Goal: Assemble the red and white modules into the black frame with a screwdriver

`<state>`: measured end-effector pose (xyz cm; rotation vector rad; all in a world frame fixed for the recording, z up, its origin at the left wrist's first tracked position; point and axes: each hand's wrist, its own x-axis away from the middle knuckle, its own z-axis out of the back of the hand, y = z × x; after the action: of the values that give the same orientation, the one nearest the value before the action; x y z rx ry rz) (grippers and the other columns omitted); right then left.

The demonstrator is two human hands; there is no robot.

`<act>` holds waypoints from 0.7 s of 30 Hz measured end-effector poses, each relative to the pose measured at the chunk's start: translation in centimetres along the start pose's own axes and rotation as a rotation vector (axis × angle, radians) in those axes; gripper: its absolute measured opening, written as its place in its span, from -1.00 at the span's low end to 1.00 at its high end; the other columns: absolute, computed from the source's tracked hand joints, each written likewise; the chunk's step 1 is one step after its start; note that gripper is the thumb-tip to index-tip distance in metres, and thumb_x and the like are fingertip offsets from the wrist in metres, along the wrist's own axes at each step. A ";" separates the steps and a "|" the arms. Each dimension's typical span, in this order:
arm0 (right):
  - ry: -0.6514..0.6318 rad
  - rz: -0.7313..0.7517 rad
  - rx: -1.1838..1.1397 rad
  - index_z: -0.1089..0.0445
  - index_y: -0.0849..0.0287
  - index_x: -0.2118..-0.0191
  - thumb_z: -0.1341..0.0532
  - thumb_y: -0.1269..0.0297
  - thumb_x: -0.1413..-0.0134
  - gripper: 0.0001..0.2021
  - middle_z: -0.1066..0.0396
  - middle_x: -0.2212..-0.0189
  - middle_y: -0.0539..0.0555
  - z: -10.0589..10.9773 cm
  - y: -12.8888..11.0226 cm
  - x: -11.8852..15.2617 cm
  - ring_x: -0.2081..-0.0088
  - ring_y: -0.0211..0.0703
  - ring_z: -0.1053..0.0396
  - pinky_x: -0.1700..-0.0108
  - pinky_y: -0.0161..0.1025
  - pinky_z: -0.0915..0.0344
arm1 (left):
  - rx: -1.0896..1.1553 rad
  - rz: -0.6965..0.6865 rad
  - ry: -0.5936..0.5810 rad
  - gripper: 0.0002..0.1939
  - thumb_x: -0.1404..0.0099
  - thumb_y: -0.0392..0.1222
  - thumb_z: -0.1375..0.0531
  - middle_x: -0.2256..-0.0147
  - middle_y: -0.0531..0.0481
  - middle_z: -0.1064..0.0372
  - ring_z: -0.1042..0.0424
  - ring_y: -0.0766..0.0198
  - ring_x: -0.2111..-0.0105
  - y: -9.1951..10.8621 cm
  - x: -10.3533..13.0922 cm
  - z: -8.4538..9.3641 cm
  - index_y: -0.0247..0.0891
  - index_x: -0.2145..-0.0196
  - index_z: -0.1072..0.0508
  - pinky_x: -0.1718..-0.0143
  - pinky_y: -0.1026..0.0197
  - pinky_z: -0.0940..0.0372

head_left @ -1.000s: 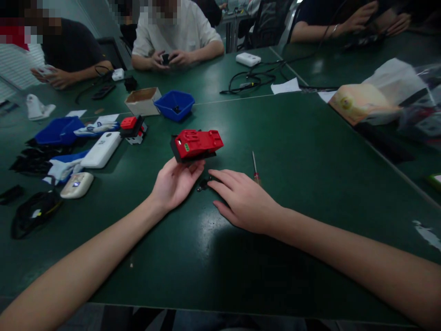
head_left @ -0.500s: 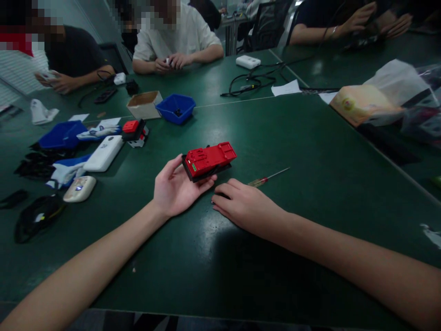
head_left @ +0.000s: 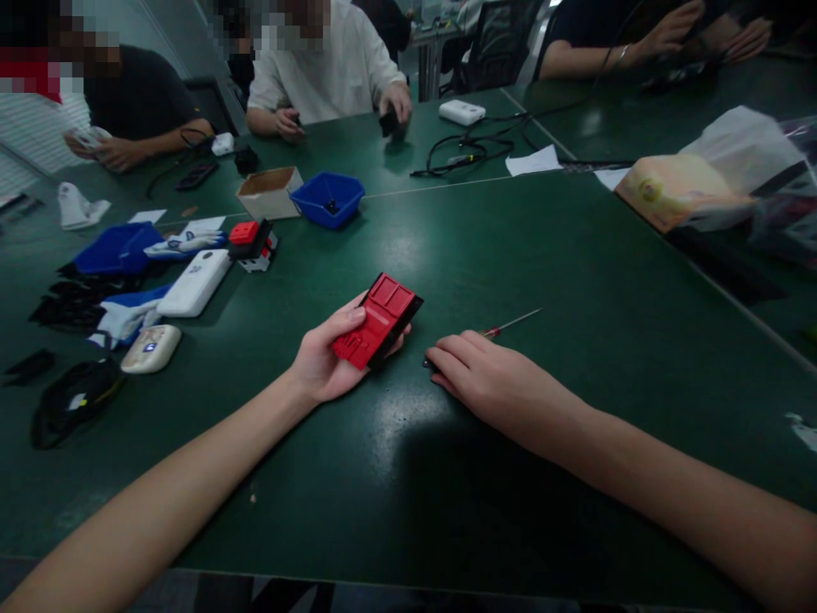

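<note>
My left hand (head_left: pixel 322 353) is closed around a red and black toy truck piece (head_left: pixel 381 322), thumb on its red face and fingers behind its black side. The piece is tilted and held above the table. To its right, my right hand (head_left: pixel 482 370) rests low over the table with its fingers curled down. A small dark bit (head_left: pixel 429 363) shows at those fingertips, too hidden to name. Just beyond that hand lies a screwdriver (head_left: pixel 520 318), its handle partly covered by the hand and its shaft pointing away to the right.
At the left are a red, black and white toy part (head_left: pixel 253 245), a white power bank (head_left: pixel 195 283), gloves (head_left: pixel 128 313) and a blue bin (head_left: pixel 118 249). Farther back stand a cardboard box (head_left: pixel 268 194) and another blue bin (head_left: pixel 328 203). Co-workers sit across the green table (head_left: pixel 574 247).
My left hand has turned the toy truck piece and now has its thumb on top. My right hand has moved slightly right. A co-worker's hand across the table has reached out with a black object.
</note>
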<state>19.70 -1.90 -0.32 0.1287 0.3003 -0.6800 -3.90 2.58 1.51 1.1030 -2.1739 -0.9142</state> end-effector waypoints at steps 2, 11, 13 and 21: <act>-0.030 0.011 0.050 -0.51 0.44 0.04 -0.20 0.47 -0.32 -0.80 -0.50 0.18 0.31 0.1 0.1 -0.1 0.24 0.04 -0.44 0.25 -0.10 -0.46 | -0.024 -0.004 -0.011 -0.53 -0.16 -0.21 -0.37 0.11 -0.12 -0.60 -0.61 0.15 0.13 -0.1 0.0 0.0 -0.33 -0.03 -0.48 0.02 0.21 -0.48; -0.023 0.059 0.128 -0.51 0.43 0.07 -0.16 0.57 -0.27 -0.80 -0.53 0.21 0.31 0.4 0.9 0.2 0.24 0.03 -0.48 0.26 -0.15 -0.47 | -0.051 -0.071 0.044 -0.52 -0.20 -0.24 -0.33 -0.06 -0.09 -0.53 -0.52 -0.06 -0.11 -0.6 0.0 -0.3 -0.18 -0.09 -0.45 -0.30 -0.29 -0.28; -0.009 0.052 0.123 -0.50 0.44 0.07 -0.15 0.58 -0.27 -0.79 -0.54 0.21 0.31 0.5 1.0 0.3 0.24 0.04 -0.50 0.26 -0.15 -0.47 | -0.058 -0.074 0.056 -0.48 -0.21 -0.26 -0.33 -0.10 -0.06 -0.50 -0.49 -0.10 -0.16 -0.6 0.0 -0.4 -0.12 -0.13 -0.42 -0.31 -0.37 -0.22; 0.015 -0.053 0.018 -0.46 0.40 0.00 -0.15 0.55 -0.31 -0.78 -0.55 0.23 0.26 0.0 1.8 0.3 0.23 0.03 -0.52 0.19 -0.13 -0.47 | -0.051 -0.005 0.015 -0.45 -0.25 -0.21 -0.35 -0.06 0.00 -0.50 -0.60 -0.13 -0.03 -0.5 0.0 -0.6 -0.01 -0.16 -0.34 -0.26 -0.38 -0.26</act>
<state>21.10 -0.68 -0.36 0.1431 0.3126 -0.7342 -3.24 2.13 1.52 1.0877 -2.1250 -0.9558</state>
